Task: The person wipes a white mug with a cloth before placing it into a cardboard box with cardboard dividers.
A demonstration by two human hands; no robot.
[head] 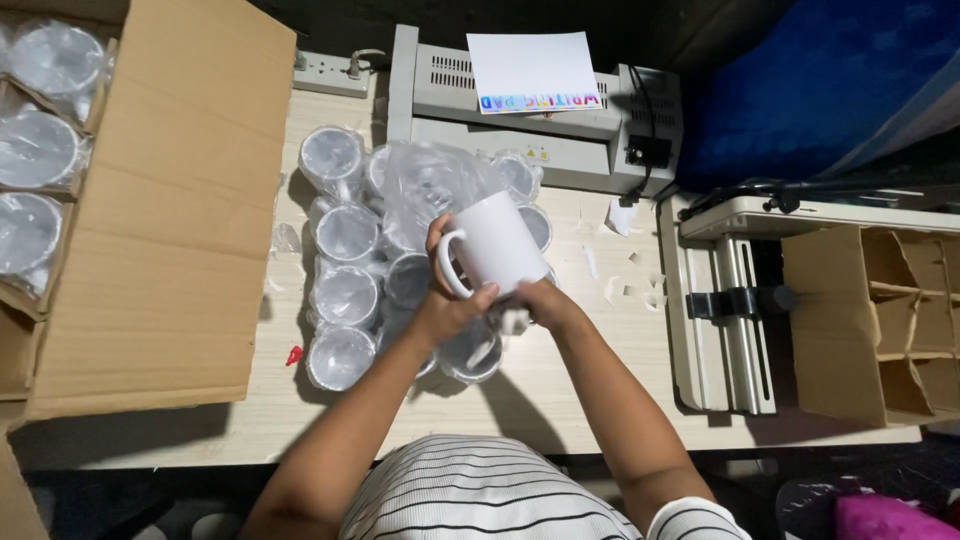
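Observation:
I hold a plain white mug (500,243) above the table, tilted, its handle toward the left. My left hand (447,295) grips it at the handle side. My right hand (535,298) holds its lower end. A clear plastic bag (432,180) is bunched up just behind the mug. Under and around my hands stand several white mugs in plastic bags (346,296), mouths up, on the pale wooden table (560,385).
A large open cardboard box (170,210) with bagged mugs inside lies at left. A grey laminator (560,125) with a printed sheet (533,70) sits at the back, beside a power strip (322,70). At right are a press machine (725,310) and a divided carton (890,320).

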